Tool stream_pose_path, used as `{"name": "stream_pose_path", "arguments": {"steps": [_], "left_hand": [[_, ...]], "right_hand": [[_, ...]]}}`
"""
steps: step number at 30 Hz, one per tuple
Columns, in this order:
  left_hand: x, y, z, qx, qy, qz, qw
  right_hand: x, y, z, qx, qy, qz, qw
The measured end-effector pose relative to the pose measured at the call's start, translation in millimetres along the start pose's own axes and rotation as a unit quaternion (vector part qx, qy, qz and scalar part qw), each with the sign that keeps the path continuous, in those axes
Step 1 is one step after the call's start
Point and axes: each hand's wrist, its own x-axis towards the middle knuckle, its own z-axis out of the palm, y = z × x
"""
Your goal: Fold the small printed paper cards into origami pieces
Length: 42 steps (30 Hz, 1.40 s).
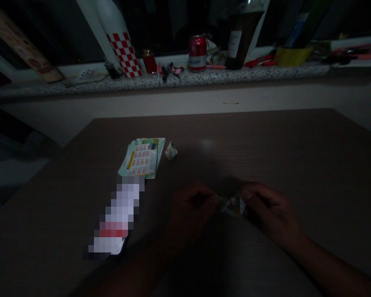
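Note:
Both my hands pinch a small folded piece of printed paper (233, 205) low over the dark wooden table (312, 165). My left hand (193, 206) grips its left end between thumb and fingers. On the opposite end, the thumb and fingers of my right hand (267, 210) are closed. Dim light hides the exact folds. A small folded paper shape (171, 151) stands farther back on the table, just right of a stack of printed green-and-white sheets (144, 159).
A lit phone-like device with a blurred screen (120, 214) lies left of my hands, touching or near the sheets. Behind the table, a granite sill (179, 78) carries a red can (197, 53), a red-checkered bottle (125, 53), a dark bottle (236, 45) and a yellow container (292, 56).

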Motion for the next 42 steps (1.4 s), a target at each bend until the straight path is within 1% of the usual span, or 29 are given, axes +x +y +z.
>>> {"name": "stream_pose_path", "arguments": {"steps": [4, 7, 10, 12, 14, 17, 19, 22, 25, 27, 30, 33, 34, 36, 39, 42], "left_hand": [[-0.2, -0.4, -1.2, 0.021, 0.009, 0.016, 1.000], [-0.6, -0.6, -2.1, 0.030, -0.003, 0.024, 0.999], [-1.1, -1.3, -2.0, 0.038, -0.016, 0.048, 0.998], [-1.5, -1.3, -1.3, 0.060, -0.022, 0.075, 0.995], [-2.1, -0.8, -0.3, 0.081, -0.029, 0.119, 0.989], [-3.3, 0.0, 1.1, 0.100, -0.057, 0.198, 0.973], [-4.4, -0.1, 2.0, 0.112, -0.085, 0.238, 0.961], [-6.1, -1.0, 3.8, 0.127, -0.115, 0.257, 0.951], [-7.5, -0.7, 4.9, 0.127, -0.142, 0.245, 0.951], [-7.8, 1.3, 4.6, 0.128, -0.159, 0.215, 0.955], [-7.0, 5.3, 2.7, 0.120, -0.163, 0.124, 0.971], [-4.7, 6.6, 1.7, 0.082, -0.132, 0.009, 0.988], [-3.9, 6.2, 2.1, 0.063, -0.124, -0.024, 0.990], [-2.8, 4.7, 4.0, 0.016, -0.127, -0.073, 0.989], [-3.2, 3.0, 8.6, -0.038, -0.160, -0.102, 0.981], [-5.3, 2.9, 12.6, -0.024, -0.162, -0.093, 0.982]], "right_hand": [[-0.5, 3.5, 0.0, 0.037, 0.033, 0.023, 0.999], [-1.1, 4.6, -0.5, 0.058, 0.054, 0.032, 0.996], [-1.0, 2.8, -0.1, 0.071, 0.071, 0.021, 0.995], [-0.2, -0.7, 1.0, 0.072, 0.089, 0.003, 0.993], [0.9, -5.3, 2.5, 0.069, 0.109, -0.018, 0.992], [2.1, -10.9, 4.5, 0.054, 0.129, -0.037, 0.989], [2.1, -11.8, 4.9, 0.044, 0.140, -0.043, 0.988], [0.9, -9.5, 4.0, 0.023, 0.157, -0.047, 0.986], [-0.8, -6.2, 2.5, -0.006, 0.163, -0.055, 0.985], [-1.5, -5.3, 2.0, -0.024, 0.159, -0.065, 0.985], [-1.8, -5.6, 2.4, -0.054, 0.148, -0.085, 0.984], [-2.6, -6.3, 3.1, -0.072, 0.120, -0.094, 0.986], [-3.1, -6.4, 3.3, -0.074, 0.106, -0.093, 0.987], [-4.1, -6.5, 3.3, -0.081, 0.078, -0.097, 0.989], [-4.9, -6.6, 3.1, -0.104, 0.057, -0.120, 0.986], [-4.9, -6.9, 3.2, -0.126, 0.067, -0.138, 0.980]]}}
